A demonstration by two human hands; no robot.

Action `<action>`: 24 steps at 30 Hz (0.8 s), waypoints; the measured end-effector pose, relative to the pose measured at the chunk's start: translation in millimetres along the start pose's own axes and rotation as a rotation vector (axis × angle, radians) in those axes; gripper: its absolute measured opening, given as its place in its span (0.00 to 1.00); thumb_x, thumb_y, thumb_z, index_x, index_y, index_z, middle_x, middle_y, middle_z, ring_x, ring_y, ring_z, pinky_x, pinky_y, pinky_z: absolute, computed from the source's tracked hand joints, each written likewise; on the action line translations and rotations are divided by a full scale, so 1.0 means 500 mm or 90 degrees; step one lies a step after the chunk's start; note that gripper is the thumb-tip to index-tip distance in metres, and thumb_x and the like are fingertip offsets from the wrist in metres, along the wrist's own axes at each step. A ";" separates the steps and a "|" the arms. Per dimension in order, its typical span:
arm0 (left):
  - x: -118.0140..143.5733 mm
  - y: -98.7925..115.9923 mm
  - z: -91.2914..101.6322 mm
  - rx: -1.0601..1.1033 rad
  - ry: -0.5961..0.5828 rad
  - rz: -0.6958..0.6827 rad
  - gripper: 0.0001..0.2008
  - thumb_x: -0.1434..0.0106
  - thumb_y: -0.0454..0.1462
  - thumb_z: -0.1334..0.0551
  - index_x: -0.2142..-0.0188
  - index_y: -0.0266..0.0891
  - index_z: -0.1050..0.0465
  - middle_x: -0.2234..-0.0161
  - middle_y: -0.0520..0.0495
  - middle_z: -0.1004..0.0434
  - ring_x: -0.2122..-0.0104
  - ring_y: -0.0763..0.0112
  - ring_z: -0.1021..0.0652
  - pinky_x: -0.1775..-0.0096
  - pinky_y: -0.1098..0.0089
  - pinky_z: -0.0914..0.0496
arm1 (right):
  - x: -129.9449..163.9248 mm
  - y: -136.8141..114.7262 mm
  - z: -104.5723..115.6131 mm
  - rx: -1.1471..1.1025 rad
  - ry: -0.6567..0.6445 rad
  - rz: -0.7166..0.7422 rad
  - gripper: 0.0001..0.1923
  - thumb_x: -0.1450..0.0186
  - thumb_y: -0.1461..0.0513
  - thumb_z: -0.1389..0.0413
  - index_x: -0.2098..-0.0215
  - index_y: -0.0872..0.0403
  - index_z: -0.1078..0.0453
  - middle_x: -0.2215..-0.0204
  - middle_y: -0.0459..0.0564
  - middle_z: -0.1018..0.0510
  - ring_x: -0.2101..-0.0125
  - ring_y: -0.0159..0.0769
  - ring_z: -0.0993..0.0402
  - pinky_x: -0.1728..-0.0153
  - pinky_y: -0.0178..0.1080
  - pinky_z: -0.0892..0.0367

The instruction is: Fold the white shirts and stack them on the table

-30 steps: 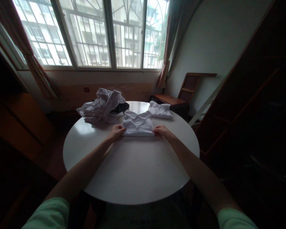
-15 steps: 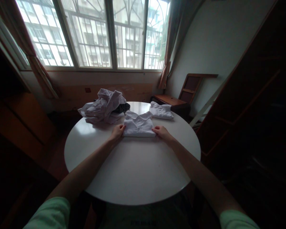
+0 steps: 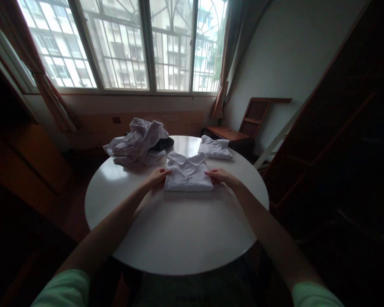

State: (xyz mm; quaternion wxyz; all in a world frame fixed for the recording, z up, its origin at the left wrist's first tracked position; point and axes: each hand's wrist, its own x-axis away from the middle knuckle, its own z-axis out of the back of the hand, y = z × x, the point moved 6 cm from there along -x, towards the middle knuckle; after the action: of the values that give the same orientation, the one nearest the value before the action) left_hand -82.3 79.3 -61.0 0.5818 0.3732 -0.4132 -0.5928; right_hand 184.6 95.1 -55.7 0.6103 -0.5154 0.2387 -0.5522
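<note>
A folded white collared shirt (image 3: 188,175) lies on the round white table (image 3: 179,230), collar pointing away from me. My left hand (image 3: 157,177) grips its left edge and my right hand (image 3: 220,176) grips its right edge, one on each side. A second folded white shirt (image 3: 215,147) rests at the table's far right. A heap of crumpled white clothes (image 3: 137,143) with a dark garment (image 3: 164,143) under it sits at the far left.
A wooden chair (image 3: 243,128) stands behind the table on the right, below a wide barred window (image 3: 128,42). Dark wooden furniture (image 3: 345,128) fills the right side, and a wooden cabinet (image 3: 28,157) stands at the left.
Both hands have drawn the folded shirt a little toward me across the table, and its near edge now lies lower in view. The other clothes have stayed put.
</note>
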 end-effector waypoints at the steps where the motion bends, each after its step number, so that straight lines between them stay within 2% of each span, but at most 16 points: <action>1: -0.004 0.000 0.002 -0.012 0.024 -0.014 0.15 0.50 0.46 0.39 0.80 0.36 0.35 0.86 0.55 0.39 0.85 0.79 0.38 0.82 0.76 0.48 | 0.000 -0.003 -0.002 -0.015 0.017 0.005 0.14 0.45 0.58 0.42 0.81 0.57 0.37 0.87 0.42 0.35 0.85 0.23 0.40 0.82 0.29 0.44; 8: -0.018 -0.009 0.000 -0.072 0.057 -0.079 0.12 0.51 0.43 0.40 0.79 0.36 0.35 0.82 0.55 0.37 0.82 0.78 0.37 0.79 0.76 0.46 | 0.005 -0.013 -0.012 0.009 0.026 -0.017 0.09 0.44 0.65 0.45 0.81 0.57 0.38 0.88 0.40 0.37 0.86 0.23 0.42 0.83 0.29 0.46; 11: -0.016 -0.004 0.005 -0.111 0.117 -0.107 0.13 0.50 0.45 0.41 0.79 0.36 0.35 0.82 0.54 0.36 0.80 0.76 0.36 0.78 0.76 0.45 | 0.000 -0.009 -0.001 0.074 0.111 -0.004 0.11 0.42 0.62 0.47 0.81 0.56 0.39 0.88 0.40 0.38 0.86 0.24 0.43 0.83 0.30 0.47; 15: -0.022 0.006 0.003 -0.146 0.169 -0.131 0.15 0.49 0.47 0.42 0.80 0.36 0.35 0.80 0.52 0.35 0.78 0.75 0.35 0.76 0.75 0.44 | -0.010 -0.019 0.008 0.189 0.244 0.082 0.10 0.43 0.58 0.45 0.78 0.55 0.37 0.83 0.43 0.33 0.82 0.27 0.38 0.79 0.31 0.45; 18: -0.026 0.014 0.003 -0.147 0.188 -0.134 0.13 0.51 0.44 0.41 0.80 0.36 0.36 0.79 0.52 0.34 0.76 0.74 0.34 0.75 0.75 0.43 | -0.013 -0.026 0.008 0.209 0.275 0.120 0.08 0.47 0.60 0.44 0.79 0.55 0.37 0.81 0.44 0.31 0.78 0.28 0.36 0.77 0.30 0.44; 20: -0.023 0.015 0.001 -0.104 0.144 -0.113 0.12 0.52 0.44 0.40 0.79 0.36 0.35 0.79 0.52 0.34 0.76 0.74 0.34 0.75 0.75 0.43 | -0.011 -0.024 0.007 0.157 0.236 0.116 0.08 0.48 0.61 0.44 0.80 0.55 0.38 0.83 0.43 0.33 0.79 0.27 0.38 0.78 0.30 0.44; 24: 0.002 0.015 -0.012 0.025 -0.075 -0.042 0.15 0.55 0.45 0.38 0.76 0.35 0.34 0.80 0.54 0.36 0.79 0.76 0.35 0.77 0.75 0.44 | 0.006 -0.018 0.002 0.031 0.041 0.086 0.08 0.51 0.61 0.43 0.79 0.56 0.37 0.85 0.41 0.36 0.82 0.25 0.40 0.80 0.30 0.45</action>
State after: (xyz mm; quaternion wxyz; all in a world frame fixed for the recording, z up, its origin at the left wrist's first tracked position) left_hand -74.1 78.0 -56.2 0.5293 0.3624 -0.4456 -0.6245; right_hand 182.3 93.9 -46.7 0.6505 -0.4653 0.2787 -0.5317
